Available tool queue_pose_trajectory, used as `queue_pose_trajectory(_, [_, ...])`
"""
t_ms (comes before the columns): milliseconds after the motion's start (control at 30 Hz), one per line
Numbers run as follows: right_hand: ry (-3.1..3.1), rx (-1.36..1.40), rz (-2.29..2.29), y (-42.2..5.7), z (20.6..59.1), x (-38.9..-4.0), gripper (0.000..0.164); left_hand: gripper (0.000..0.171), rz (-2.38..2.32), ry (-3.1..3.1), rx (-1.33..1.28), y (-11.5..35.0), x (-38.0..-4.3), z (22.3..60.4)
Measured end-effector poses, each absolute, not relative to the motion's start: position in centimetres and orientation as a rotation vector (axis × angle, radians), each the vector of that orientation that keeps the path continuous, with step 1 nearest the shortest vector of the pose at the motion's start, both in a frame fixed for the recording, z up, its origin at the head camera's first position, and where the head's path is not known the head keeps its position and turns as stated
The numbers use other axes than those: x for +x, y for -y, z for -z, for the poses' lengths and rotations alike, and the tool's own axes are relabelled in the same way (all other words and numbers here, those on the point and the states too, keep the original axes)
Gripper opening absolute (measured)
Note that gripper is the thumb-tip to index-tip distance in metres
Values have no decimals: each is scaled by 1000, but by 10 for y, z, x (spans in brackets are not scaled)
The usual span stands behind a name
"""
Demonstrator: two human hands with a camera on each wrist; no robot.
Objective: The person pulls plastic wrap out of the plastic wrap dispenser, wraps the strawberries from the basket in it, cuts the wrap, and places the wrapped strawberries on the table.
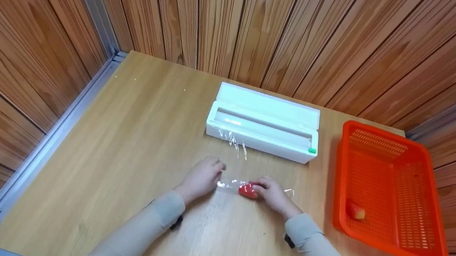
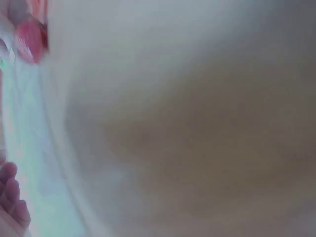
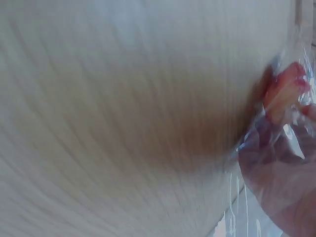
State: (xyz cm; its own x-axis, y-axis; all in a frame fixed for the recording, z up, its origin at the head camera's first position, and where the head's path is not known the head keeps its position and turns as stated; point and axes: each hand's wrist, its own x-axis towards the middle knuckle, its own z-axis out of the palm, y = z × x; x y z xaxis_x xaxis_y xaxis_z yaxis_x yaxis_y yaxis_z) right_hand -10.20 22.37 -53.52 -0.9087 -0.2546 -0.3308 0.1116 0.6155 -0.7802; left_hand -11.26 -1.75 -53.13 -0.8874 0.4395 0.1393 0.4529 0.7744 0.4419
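Fruit piece (image 1: 248, 190), red and wedge-like, sits between our hands, in front of the white box and nearer the right hand; whether it touches the table (image 1: 134, 169) we cannot tell. From the left, we see a metal rail (image 1: 46, 143) along the table's edge, below wood-patterned walls (image 1: 218, 16). Our left hand (image 1: 202, 176) reaches in from a pale sleeve (image 1: 132, 228), its fingers bent at the left end of a piece of clear plastic wrap (image 1: 230, 183); whether they pinch it, we cannot tell. Beyond our hands stands the long white box (image 1: 260, 146), its lid (image 1: 268, 104) tipped back toward the rear wall, a roll (image 1: 266, 129) lying inside and shiny wrap hanging over the front near the left end. At the box's right end we notice a small green tab (image 1: 312, 151). Our right hand (image 1: 274, 195) pinches the fruit piece between thumb and fingers, and the right wrist view shows wrap spread over fruit and hand. Farthest right, well apart from our right hand, we have an orange basket (image 1: 340, 178), with a second fruit piece (image 1: 355, 211), red and yellow, near its left wall.
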Motion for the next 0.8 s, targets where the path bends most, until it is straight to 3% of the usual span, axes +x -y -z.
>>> queue_pose_trajectory(200, [-2227, -20, 1400, -221, 535, -114, 17, 20, 529, 2915, -1033, -8, -107, 529])
queue_pose_trajectory(800, [-2287, -28, 1416, -221, 535, -117, 20, 33, 383, 2993, -1012, -44, -110, 552])
